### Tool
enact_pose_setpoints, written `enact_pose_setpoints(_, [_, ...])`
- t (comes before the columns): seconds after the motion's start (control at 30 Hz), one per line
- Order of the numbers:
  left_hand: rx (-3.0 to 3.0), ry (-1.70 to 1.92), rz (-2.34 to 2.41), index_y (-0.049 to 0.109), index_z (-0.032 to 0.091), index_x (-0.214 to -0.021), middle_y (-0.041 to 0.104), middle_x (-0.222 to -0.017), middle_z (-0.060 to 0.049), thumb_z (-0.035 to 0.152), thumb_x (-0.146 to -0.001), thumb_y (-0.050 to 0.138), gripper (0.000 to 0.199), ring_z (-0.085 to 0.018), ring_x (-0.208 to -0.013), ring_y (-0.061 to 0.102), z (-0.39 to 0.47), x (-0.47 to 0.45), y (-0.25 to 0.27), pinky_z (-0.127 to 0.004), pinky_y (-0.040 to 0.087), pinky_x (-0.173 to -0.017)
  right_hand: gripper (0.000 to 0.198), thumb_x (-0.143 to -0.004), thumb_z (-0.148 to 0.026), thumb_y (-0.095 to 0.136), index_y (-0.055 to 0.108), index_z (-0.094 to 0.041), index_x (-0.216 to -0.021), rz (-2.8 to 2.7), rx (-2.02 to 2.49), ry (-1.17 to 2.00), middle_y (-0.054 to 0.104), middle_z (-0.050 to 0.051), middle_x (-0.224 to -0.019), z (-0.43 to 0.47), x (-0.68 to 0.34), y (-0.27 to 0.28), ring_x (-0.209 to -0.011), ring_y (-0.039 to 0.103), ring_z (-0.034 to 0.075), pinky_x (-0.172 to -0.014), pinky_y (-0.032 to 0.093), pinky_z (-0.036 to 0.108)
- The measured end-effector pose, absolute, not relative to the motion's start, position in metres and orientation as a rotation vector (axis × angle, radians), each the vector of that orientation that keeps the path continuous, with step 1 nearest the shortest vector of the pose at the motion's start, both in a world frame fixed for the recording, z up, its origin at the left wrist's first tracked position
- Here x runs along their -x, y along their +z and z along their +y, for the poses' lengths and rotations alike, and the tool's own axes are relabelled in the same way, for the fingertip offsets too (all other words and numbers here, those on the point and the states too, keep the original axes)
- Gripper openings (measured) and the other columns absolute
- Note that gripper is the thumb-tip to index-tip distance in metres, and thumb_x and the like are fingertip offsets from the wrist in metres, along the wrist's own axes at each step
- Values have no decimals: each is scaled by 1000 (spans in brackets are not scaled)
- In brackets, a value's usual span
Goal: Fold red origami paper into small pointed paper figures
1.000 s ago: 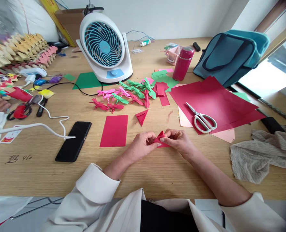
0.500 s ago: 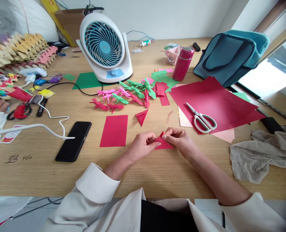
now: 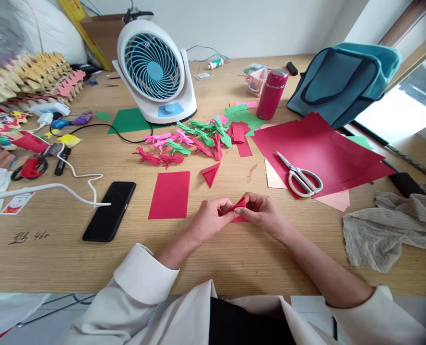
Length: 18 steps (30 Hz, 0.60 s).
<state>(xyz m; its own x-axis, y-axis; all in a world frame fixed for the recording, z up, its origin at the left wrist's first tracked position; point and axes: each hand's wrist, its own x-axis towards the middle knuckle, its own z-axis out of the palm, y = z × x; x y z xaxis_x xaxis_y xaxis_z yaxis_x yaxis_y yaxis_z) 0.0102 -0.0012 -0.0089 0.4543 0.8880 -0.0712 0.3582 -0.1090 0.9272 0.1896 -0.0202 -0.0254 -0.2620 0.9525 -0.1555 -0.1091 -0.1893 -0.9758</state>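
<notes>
Between my hands, just above the table, is a small folded piece of red paper [image 3: 240,219], partly covered by my fingers. My left hand [image 3: 216,214] pinches its left side between thumb and fingers. With thumb and curled fingers, my right hand [image 3: 262,211] grips the right side, its thumb tip close to the left one. A folded red paper triangle [image 3: 210,174] lies just beyond my hands. To the left sits a stack of red paper rectangles [image 3: 169,195]. Farther back are several folded figures [image 3: 204,135] in red, green and pink.
A black phone [image 3: 109,211] with a white cable lies left. White-handled scissors [image 3: 304,182] rest on large red sheets [image 3: 328,153] at right, near a crumpled cloth [image 3: 385,230]. Behind stand a fan [image 3: 156,72], a red flask [image 3: 272,94] and a blue bag [image 3: 338,81].
My right hand has shifted slightly left, its thumb pressing inward toward the left thumb. The paper's raised flap is bent over more. My left hand has stayed nearly still.
</notes>
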Motion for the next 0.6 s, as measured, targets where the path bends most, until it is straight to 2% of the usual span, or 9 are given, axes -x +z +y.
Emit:
enact_pose_setpoints(0.17, [-1805, 680, 1076, 52, 15, -63, 46, -60, 5, 33, -81, 65, 28, -8, -57, 38, -2, -11, -11, -22, 30, -55, 33, -63, -41, 85, 63, -17, -68, -1103, 1121, 1549, 62, -2, -64, -18, -190, -21, -59, 51, 10, -56, 39, 25])
enact_pose_setpoints(0.3, [-1881, 672, 1048, 45, 17, -61, 44, -62, 6, 27, -80, 65, 30, -8, -59, 37, -1, -9, -13, -22, 31, -58, 37, -53, -40, 90, 63, -17, -63, -1019, 1159, 1531, 57, -3, -57, -17, -190, -11, -52, 45, 8, -50, 35, 24])
enact_pose_setpoints(0.4, [-1890, 643, 1048, 44, 17, -62, 44, -62, 5, 28, -81, 65, 30, -8, -59, 38, -2, -8, -12, -23, 31, -58, 36, -56, -43, 88, 63, -18, -62, -1002, 1183, 1526, 53, -4, -54, -16, -194, -8, -48, 38, 7, -46, 31, 24])
enact_pose_setpoints(0.6, [-1837, 594, 1084, 47, 17, -63, 46, -60, 6, 30, -80, 65, 29, -9, -58, 39, -3, -7, -12, -23, 30, -56, 32, -65, -45, 83, 63, -19, -63, -950, 1228, 1299, 57, -1, -62, -11, -209, -4, -59, 47, 11, -57, 40, 26])
